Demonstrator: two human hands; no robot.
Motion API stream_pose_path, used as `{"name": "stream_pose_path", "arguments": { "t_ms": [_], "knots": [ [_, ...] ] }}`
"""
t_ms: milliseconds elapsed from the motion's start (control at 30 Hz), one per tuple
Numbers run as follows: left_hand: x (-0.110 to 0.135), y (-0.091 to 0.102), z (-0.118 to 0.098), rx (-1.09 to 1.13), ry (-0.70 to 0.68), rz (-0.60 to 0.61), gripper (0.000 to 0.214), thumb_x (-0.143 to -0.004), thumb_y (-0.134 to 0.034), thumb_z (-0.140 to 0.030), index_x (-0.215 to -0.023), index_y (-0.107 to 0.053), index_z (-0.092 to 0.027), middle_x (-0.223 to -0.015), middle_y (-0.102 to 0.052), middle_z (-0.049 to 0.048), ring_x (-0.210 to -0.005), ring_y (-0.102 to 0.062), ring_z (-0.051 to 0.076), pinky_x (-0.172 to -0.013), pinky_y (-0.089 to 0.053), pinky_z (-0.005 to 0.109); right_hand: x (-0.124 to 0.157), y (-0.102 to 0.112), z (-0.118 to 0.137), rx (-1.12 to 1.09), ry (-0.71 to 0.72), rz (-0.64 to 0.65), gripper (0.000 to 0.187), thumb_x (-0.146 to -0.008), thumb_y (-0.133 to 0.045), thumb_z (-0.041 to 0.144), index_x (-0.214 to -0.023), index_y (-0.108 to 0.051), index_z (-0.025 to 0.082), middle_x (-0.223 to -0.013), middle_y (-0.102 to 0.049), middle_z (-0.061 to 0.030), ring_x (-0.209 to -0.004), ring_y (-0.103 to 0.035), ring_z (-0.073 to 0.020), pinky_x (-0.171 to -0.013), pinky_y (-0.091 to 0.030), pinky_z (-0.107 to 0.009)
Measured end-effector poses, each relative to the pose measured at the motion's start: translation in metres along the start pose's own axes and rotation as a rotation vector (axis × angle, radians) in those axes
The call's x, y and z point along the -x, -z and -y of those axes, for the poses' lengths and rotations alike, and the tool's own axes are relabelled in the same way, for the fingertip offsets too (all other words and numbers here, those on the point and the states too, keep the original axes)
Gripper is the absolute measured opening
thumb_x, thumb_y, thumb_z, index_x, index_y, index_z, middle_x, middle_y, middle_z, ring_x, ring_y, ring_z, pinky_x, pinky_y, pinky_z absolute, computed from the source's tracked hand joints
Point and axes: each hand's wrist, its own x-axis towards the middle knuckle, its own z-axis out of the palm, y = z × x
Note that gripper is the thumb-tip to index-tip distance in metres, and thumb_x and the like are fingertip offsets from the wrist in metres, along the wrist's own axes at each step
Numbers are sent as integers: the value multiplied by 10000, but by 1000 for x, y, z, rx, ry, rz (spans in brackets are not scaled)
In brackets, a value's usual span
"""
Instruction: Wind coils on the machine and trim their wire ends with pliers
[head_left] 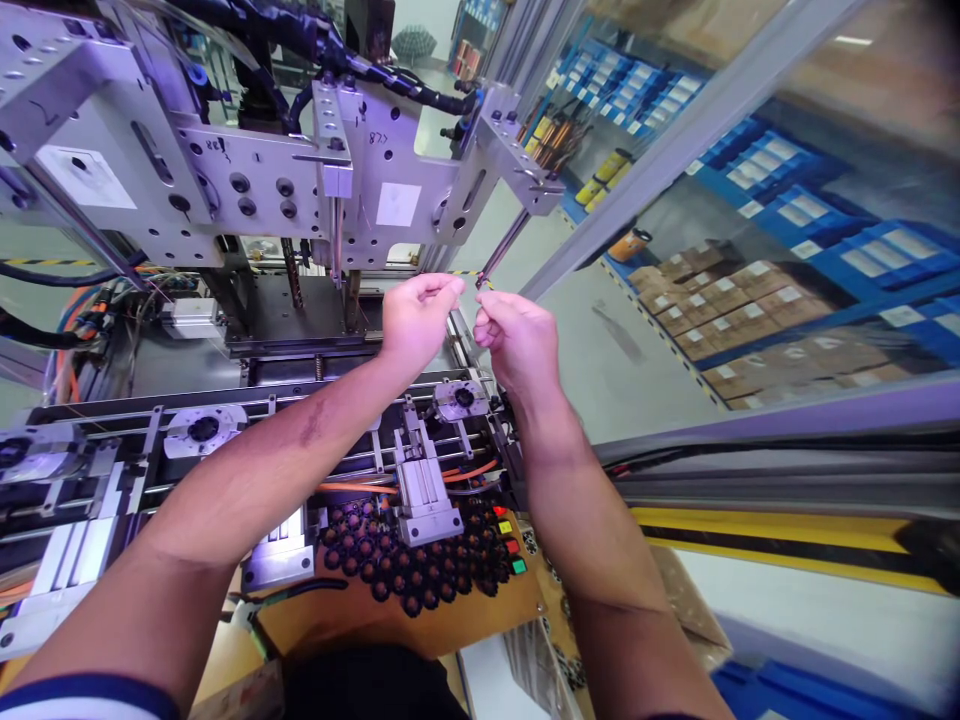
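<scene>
Both of my hands are raised close together at the lower tip of a slanted metal rod (508, 240), which hangs from the right end of the machine's upper plate. My left hand (416, 318) pinches thumb and forefinger just left of that tip. Just below and to its right, my right hand (523, 338) is closed, with the fingertips curled together. Whatever lies between the fingers is too small to make out. Below the hands sits a round metal fixture (460, 400) with a dark centre, mounted on the machine's rails.
Several dark round parts (412, 570) crowd the brown tabletop beside coloured buttons (512, 546). A metal slide block (429, 500) juts over them. An aluminium frame post (675, 110) crosses at right, with shelves of blue bins (802, 210) and cardboard boxes (720, 300) beyond.
</scene>
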Motion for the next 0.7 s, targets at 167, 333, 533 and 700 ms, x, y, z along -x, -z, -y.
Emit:
{"name": "stream_pose_path", "arguments": {
  "t_ms": [167, 333, 533, 700],
  "knots": [
    [1, 0, 0, 9, 7, -4, 92, -769, -686, -111, -702, -720, -165, -660, -698, 13, -612, -606, 111, -610, -493, 233, 0, 1, 0, 10, 5, 5, 139, -709, -718, 284, -754, -680, 159, -552, -575, 43, -439, -470, -56, -403, -356, -168],
    [2, 0, -2, 22, 16, -2, 83, -776, -691, -126, -709, -722, -165, -665, -697, 14, -613, -601, 109, -618, -494, 237, 0, 2, 0, 6, 12, 6, 142, -703, -710, 281, -757, -685, 153, -555, -579, 40, -441, -475, -55, -408, -356, -170],
    [4, -1, -3, 23, 25, 13, 96, -771, -696, -111, -694, -714, -165, -656, -678, 11, -604, -592, 108, -615, -486, 238, 1, 2, 1, 13, 7, 15, 147, -689, -714, 285, -753, -689, 155, -550, -580, 39, -442, -475, -60, -410, -356, -177],
    [3, -2, -2, 21, 48, 31, 109, -764, -697, -109, -670, -713, -160, -599, -651, -2, -585, -591, 119, -652, -497, 267, 1, 3, 0, 22, 18, 32, 172, -718, -722, 303, -786, -683, 149, -567, -570, 38, -447, -476, -61, -413, -361, -180]
  ]
}}
